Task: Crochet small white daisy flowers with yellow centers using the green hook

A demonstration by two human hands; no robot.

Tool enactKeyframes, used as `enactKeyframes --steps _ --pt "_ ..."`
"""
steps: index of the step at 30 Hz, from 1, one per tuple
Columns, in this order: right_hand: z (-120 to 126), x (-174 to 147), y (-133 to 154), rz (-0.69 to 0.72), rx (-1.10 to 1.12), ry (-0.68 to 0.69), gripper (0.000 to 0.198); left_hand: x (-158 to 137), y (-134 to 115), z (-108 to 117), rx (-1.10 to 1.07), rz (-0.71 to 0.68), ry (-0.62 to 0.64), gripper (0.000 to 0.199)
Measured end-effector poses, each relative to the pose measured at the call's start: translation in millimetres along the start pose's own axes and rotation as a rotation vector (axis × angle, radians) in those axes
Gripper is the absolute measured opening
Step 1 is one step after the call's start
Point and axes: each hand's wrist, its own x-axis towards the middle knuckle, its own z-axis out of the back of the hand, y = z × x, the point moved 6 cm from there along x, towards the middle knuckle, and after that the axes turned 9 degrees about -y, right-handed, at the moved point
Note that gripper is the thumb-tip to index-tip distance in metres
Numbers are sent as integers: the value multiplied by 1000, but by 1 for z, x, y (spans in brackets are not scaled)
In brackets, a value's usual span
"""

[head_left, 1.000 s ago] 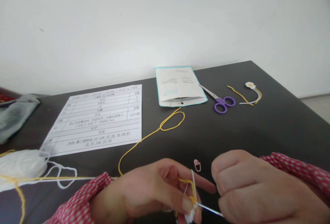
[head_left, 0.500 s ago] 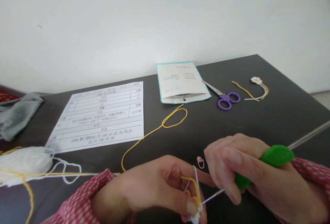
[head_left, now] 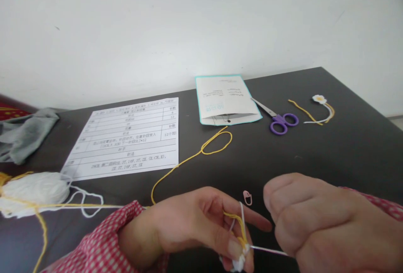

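Note:
Near the bottom edge, my left hand (head_left: 195, 222) pinches a small piece of white crochet (head_left: 238, 263) between thumb and fingers. Yellow yarn (head_left: 241, 222) and a white strand run up from the piece over the fingers; the index finger is stretched out to the right. My right hand (head_left: 311, 218) is closed in a fist to the right, its back toward me. A thin pale line (head_left: 267, 250), yarn or hook shaft, reaches from the crochet to this fist. The crochet hook's green handle, seen in the fist earlier, is hidden now.
A pink stitch marker (head_left: 247, 198) lies just beyond my hands. Behind are a printed sheet (head_left: 126, 139), a white pouch (head_left: 226, 97), purple scissors (head_left: 278, 124) and a small crochet flower (head_left: 319, 99). A white yarn ball (head_left: 37, 191) and grey cloth (head_left: 25, 134) lie left.
My right hand has moved slightly right and rolled over, so its back faces me and the green hook handle is out of sight. The left hand keeps its pinch.

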Motion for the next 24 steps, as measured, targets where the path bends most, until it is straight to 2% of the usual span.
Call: enactKeyframes --steps 2,3,5,11,15,19,24 --pt "-7 1 4 63 -23 83 55 -2 -2 -1 25 -15 -2 58" --pt "-7 2 3 58 -40 75 54 -2 -3 -1 37 -25 -4 58" --pt "-3 2 -2 -14 -27 -4 53 -4 -5 -1 59 -40 -18 57" --pt "-5 0 -24 -279 200 -95 60 -5 -10 0 75 -71 -62 52" --pt "-8 -4 -33 -393 299 -161 58 -4 -12 3 62 -95 -88 48" --pt "-4 -6 -37 -439 326 -240 56 -3 -16 7 46 -134 -173 52" --pt "2 -2 -37 -430 277 -301 55 -3 -21 7 -18 -209 -255 46"
